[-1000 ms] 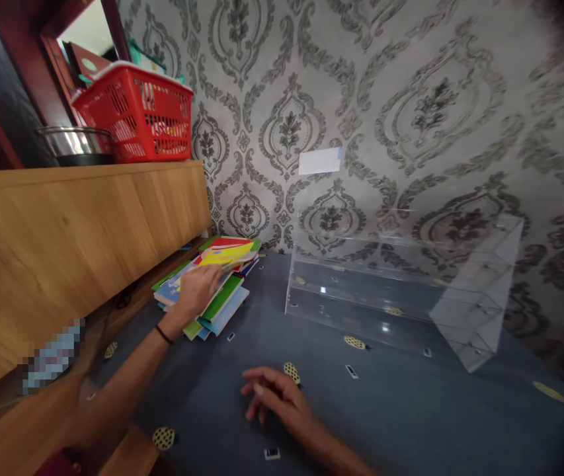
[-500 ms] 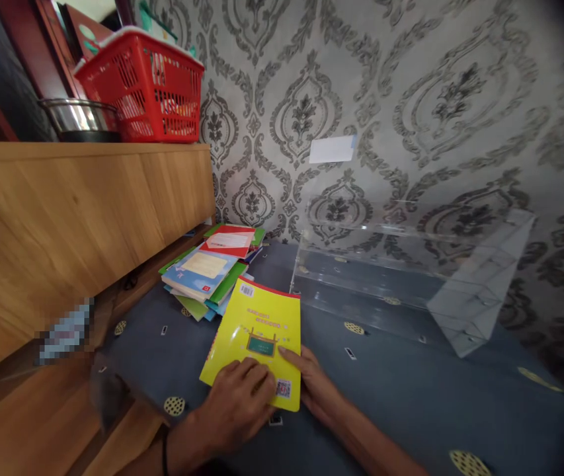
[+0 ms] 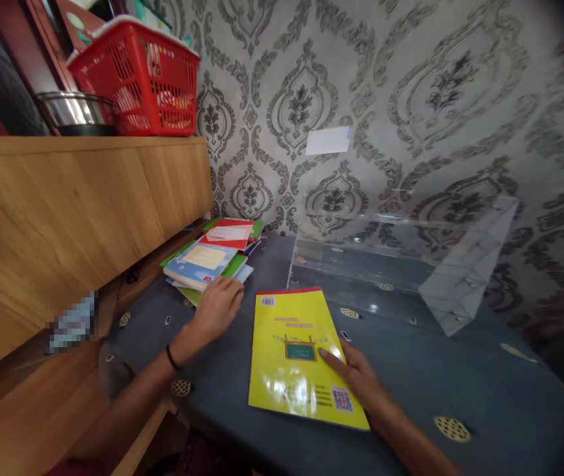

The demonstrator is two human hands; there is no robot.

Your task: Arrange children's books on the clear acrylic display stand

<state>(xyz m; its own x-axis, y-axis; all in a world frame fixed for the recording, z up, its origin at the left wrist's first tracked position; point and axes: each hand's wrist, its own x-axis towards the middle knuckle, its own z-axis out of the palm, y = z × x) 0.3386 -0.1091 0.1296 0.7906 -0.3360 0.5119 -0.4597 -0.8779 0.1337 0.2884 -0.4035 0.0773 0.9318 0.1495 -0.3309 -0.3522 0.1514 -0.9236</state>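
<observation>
While thumb (image 3: pixel 332 362) lies atop, yellow book (image 3: pixel 299 377) overlaps fingers (image 3: pixel 352 353) (right hand (image 3: pixel 361 378)).

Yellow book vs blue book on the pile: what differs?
Cover: the yellow book has a red edge and a green board drawing; the blue book has a cream panel. Place: the yellow book is in the right hand; the blue book lies on the pile. Both are closed.

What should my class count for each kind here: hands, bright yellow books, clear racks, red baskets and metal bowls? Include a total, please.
Hands: 2 (left hand, right hand)
Bright yellow book: 1
Clear rack: 1
Red basket: 1
Metal bowl: 1
Total: 6
</observation>
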